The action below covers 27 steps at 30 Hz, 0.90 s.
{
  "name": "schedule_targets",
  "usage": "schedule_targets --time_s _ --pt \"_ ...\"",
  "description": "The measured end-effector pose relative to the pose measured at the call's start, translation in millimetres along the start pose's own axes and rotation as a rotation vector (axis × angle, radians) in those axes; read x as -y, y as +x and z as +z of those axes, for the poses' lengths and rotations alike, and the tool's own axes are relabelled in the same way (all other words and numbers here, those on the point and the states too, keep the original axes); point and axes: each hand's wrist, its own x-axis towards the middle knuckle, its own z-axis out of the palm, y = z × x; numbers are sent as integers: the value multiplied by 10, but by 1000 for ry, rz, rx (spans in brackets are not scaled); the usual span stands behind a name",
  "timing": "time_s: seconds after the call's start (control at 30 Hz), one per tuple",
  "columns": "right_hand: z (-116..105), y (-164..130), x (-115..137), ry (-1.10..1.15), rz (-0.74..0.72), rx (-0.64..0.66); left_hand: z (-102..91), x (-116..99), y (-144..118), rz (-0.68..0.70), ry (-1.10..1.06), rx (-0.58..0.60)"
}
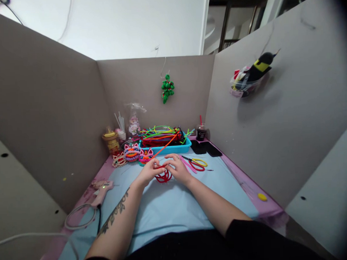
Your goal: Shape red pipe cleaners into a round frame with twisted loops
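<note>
My left hand [149,170] and my right hand [177,167] meet over the light blue mat [165,207], both pinching a red pipe-cleaner piece [164,176] bent into several loops. An orange pipe cleaner [166,146] rises from between my fingers toward the blue tray [178,148] behind them, which is heaped with coloured pipe cleaners. Which hand grips the orange stem I cannot tell.
Scissors with red and yellow handles [197,163] and a pink stem lie right of my hands. Finished fuzzy figures [132,153] stand left of the tray, with a jar [112,141] and a dark cup [201,132]. A glue gun [101,186] with cable lies left. Grey partition walls surround the desk.
</note>
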Motion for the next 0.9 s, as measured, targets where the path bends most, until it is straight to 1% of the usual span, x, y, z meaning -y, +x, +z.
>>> schedule_targets --time_s 0.23,0.33,0.47,0.53,0.67,0.77,0.83,0.9 --pt "7 -9 15 52 64 3 -9 13 0 7 10 53" --pt "4 -13 7 78 97 12 -14 42 14 49 80 68" --pt "5 -12 -14 101 156 19 -22 108 44 135 231 74" --pt "14 -9 -29 104 196 24 -23 139 53 186 333 49" --pt "49 2 -56 154 281 41 -12 161 47 291 585 -62" --pt "78 8 -61 208 328 28 10 142 30 332 731 -109" --pt "87 11 -57 217 349 8 28 129 23 350 764 -116" --pt "82 16 -50 217 370 -6 42 125 24 363 725 -119"
